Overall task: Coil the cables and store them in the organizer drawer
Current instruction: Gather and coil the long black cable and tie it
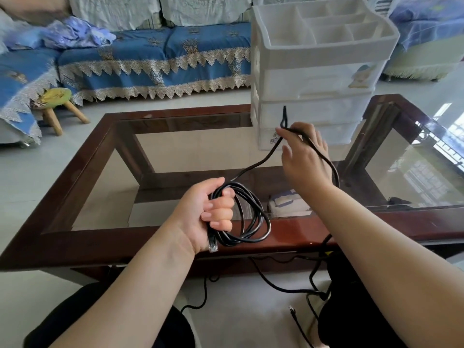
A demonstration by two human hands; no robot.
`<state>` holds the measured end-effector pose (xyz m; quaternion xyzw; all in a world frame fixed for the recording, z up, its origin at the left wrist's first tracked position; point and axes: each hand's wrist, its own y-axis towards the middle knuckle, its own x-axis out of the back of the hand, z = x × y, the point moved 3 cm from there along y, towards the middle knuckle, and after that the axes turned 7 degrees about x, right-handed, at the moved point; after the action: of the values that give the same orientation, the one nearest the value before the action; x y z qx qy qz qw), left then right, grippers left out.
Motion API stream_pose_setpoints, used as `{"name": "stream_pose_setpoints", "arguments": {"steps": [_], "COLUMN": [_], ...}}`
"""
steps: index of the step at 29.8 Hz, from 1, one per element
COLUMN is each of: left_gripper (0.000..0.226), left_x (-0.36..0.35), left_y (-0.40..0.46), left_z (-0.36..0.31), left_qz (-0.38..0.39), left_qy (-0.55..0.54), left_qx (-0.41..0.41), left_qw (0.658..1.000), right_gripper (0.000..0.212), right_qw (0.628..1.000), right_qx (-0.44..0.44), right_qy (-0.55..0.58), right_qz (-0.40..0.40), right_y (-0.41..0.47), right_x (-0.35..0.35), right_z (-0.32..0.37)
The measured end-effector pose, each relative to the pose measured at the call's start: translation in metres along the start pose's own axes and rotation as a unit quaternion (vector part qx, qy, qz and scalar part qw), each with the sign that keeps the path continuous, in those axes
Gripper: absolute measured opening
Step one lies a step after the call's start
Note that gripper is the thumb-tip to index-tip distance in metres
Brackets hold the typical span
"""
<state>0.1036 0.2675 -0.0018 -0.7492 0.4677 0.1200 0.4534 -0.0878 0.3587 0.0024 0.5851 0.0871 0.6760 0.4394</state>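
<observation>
A glossy black cable (247,217), wound into round loops, is gripped by the left hand (208,212). Its free strand is pinched by the right hand (303,159) before the white plastic organizer (313,79) on the glass worktop (414,172).

A dark wooden coffee table (75,172) with a glass top fills the middle of a pale tiled floor (155,106); behind it runs a sofa (155,46) under a blue cover trimmed with cream lace, crumpled blue fabric (75,31) heaped at its left end; a small wooden stool (56,96) with a yellow-green seat stands beside the sofa; folded white and blue items (286,202) lie beneath the glass; window light reflects at right.
</observation>
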Motion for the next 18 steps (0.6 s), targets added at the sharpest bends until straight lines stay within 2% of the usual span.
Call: {"name": "stream_pose_setpoints", "arguments": {"steps": [2, 5, 9, 12, 13, 14, 15, 16, 17, 18], "left_gripper": [0.034, 0.035, 0.036, 0.039, 0.039, 0.039, 0.038, 0.037, 0.036, 0.035], "left_x": [0.004, 0.007, 0.013, 0.028, 0.03, 0.033, 0.036, 0.038, 0.037, 0.034], "left_y": [-0.005, -0.015, -0.031, -0.037, -0.036, -0.035, -0.033, -0.032, -0.031, -0.029], "left_z": [-0.009, -0.022, -0.045, -0.064, -0.067, -0.069, -0.07, -0.07, -0.071, -0.071], "left_qz": [0.022, 0.078, 0.27, 0.309, 0.299, 0.273, 0.237, 0.203, 0.172, 0.142], "left_qy": [-0.01, -0.003, -0.036, -0.071, -0.083, -0.102, -0.13, -0.157, -0.179, -0.196], "left_qx": [-0.014, -0.021, 0.016, -0.003, -0.012, -0.026, -0.046, -0.067, -0.088, -0.108], "left_qw": [1.0, 0.997, 0.962, 0.948, 0.951, 0.956, 0.962, 0.964, 0.965, 0.964], "right_gripper": [0.034, 0.025, 0.019, 0.028, 0.029, 0.025, 0.019, 0.019, 0.024, 0.029], "right_qw": [0.998, 0.995, 0.991, 0.97, 0.941, 0.873, 0.765, 0.669, 0.611, 0.589], "right_qx": [0.032, 0.052, 0.062, -0.008, -0.056, -0.108, -0.154, -0.19, -0.217, -0.241], "right_qy": [-0.024, -0.031, 0.093, 0.184, 0.235, 0.332, 0.445, 0.533, 0.594, 0.641], "right_qz": [0.057, 0.08, 0.07, 0.162, 0.236, 0.341, 0.44, 0.482, 0.476, 0.428], "right_y": [0.0, -0.001, -0.005, -0.005, -0.004, -0.005, -0.007, -0.007, -0.005, -0.002], "right_x": [-0.004, -0.006, 0.006, 0.013, 0.016, 0.018, 0.024, 0.033, 0.039, 0.042], "right_z": [-0.006, -0.006, 0.003, 0.013, 0.011, 0.01, 0.012, 0.015, 0.018, 0.02]}}
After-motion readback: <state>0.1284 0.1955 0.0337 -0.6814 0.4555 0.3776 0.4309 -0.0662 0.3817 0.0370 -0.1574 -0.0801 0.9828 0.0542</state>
